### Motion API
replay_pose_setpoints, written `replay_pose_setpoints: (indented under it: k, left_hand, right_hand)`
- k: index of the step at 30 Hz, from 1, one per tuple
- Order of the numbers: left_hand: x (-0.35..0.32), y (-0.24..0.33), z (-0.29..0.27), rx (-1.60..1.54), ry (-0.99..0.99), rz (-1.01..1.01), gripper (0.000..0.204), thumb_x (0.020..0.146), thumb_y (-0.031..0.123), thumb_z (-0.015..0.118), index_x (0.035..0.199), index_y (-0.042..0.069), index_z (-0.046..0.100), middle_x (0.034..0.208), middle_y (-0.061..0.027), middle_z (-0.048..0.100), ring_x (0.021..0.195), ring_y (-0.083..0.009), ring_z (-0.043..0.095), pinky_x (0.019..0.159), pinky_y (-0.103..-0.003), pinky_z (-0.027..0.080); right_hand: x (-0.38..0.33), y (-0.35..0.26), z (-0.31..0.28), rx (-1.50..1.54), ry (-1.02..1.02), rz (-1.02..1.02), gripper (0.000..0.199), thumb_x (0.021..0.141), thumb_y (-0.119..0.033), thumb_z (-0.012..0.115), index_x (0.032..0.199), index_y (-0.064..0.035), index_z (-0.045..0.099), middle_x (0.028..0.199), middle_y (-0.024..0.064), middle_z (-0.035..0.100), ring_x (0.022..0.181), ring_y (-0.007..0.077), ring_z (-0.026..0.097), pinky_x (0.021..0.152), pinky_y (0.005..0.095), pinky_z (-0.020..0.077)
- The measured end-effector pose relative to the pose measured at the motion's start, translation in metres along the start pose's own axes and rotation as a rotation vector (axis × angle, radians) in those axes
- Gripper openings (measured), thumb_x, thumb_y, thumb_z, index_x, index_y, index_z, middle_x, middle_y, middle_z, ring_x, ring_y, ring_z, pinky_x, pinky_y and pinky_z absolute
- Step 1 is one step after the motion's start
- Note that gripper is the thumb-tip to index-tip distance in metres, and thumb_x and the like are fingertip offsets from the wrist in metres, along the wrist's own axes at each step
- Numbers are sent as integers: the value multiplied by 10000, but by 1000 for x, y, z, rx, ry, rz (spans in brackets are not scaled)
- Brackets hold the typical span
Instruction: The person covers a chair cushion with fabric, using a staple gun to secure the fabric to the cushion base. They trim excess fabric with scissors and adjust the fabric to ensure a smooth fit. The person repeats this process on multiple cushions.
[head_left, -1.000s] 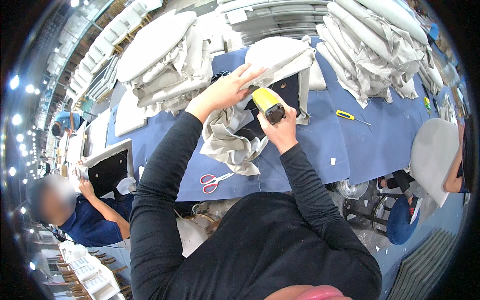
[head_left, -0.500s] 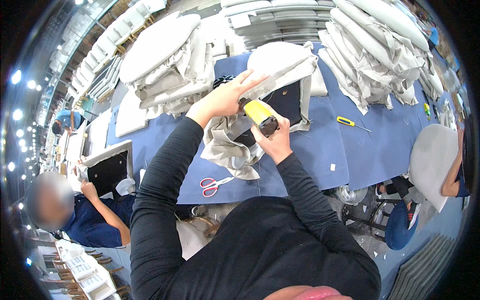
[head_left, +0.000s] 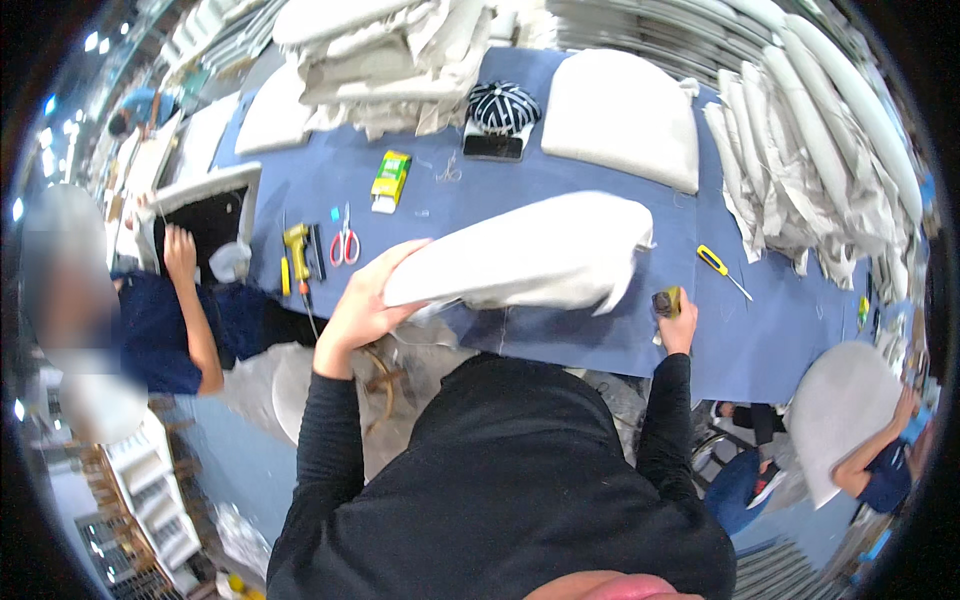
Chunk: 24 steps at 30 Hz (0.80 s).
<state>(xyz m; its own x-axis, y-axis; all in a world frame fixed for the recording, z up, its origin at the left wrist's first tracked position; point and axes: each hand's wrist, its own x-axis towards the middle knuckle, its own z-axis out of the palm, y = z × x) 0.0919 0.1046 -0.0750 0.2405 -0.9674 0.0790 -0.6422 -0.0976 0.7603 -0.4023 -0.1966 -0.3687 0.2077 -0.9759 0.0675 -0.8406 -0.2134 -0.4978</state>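
My left hand point(head_left: 365, 305) is closed on the left end of a white, fabric-covered seat pad point(head_left: 530, 245). The pad is tilted over the front of the blue table, its pale face up, with loose cloth along its lower and right edges. Its underside is hidden. To the right, clear of the pad, my right hand point(head_left: 681, 326) is wrapped round a yellow-and-black handheld tool point(head_left: 666, 302), seen end-on near the table's front edge. A yellow-handled screwdriver point(head_left: 724, 271) lies beyond that hand.
Red-handled scissors point(head_left: 345, 243), a yellow gun-shaped tool point(head_left: 297, 245) and a green-yellow box point(head_left: 391, 181) lie left on the blue table point(head_left: 620, 215). A patterned cap point(head_left: 504, 107) and phone point(head_left: 492, 147) sit behind, between cushion stacks. People work at both sides.
The pad, which lay with its black underside up, is lifted and turned pale side up. My left hand moved to its left end; my right hand carried the tool away to the right.
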Motion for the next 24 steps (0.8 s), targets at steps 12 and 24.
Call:
replay_pose_setpoints:
  k: [12, 24]
  left_hand:
    - [-131, -29, 50, 413, 477, -462, 428, 1021, 70, 591, 1437, 81, 691, 1500, -173, 688, 1392, -348, 664, 1168, -395, 508]
    - [-30, -203, 115, -76, 163, -705, 533, 1097, 292, 666, 1565, 50, 586, 1475, -167, 698, 1308, -274, 707, 1079, -392, 559]
  right_hand:
    - [0, -112, 7, 1111, -1412, 180, 820, 1097, -388, 657, 1736, -29, 290, 1717, 139, 448, 1536, 252, 483, 1234, 365, 404]
    - [-47, -56, -116, 673, -757, 275, 969, 986, -194, 788, 1769, -114, 223, 1805, 151, 270, 1629, 329, 325, 1278, 432, 346]
